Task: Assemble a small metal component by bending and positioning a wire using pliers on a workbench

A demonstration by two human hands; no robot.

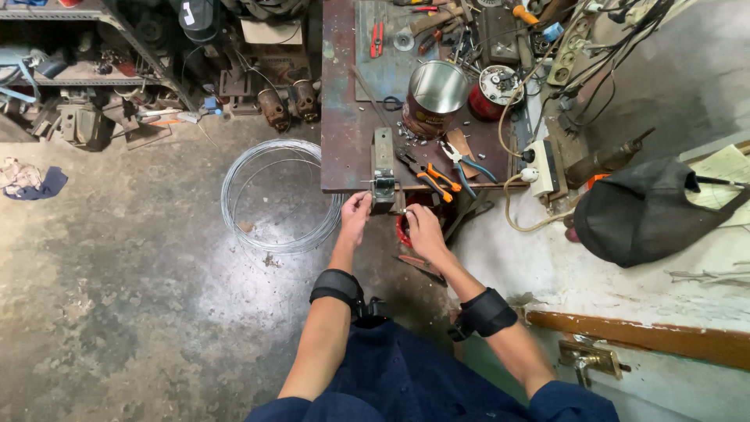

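A small metal vise-like fixture [383, 168] is mounted at the near edge of a rusty workbench [344, 101]. My left hand [355, 216] is closed at the fixture's left side, gripping a part at its jaw. My right hand [422, 229] is closed just right of the fixture, fingers pinched on something small that I cannot make out. Both forearms wear black straps. Orange-handled pliers [428, 173] and blue-handled pliers [465, 162] lie on the bench just beyond my right hand.
An open metal can [433, 95] stands on the bench among scattered tools. A coil of steel wire [273, 195] lies on the concrete floor at left. A black bag [648, 211], a power strip [544, 166] and cables sit at right. Shelves of parts fill the far left.
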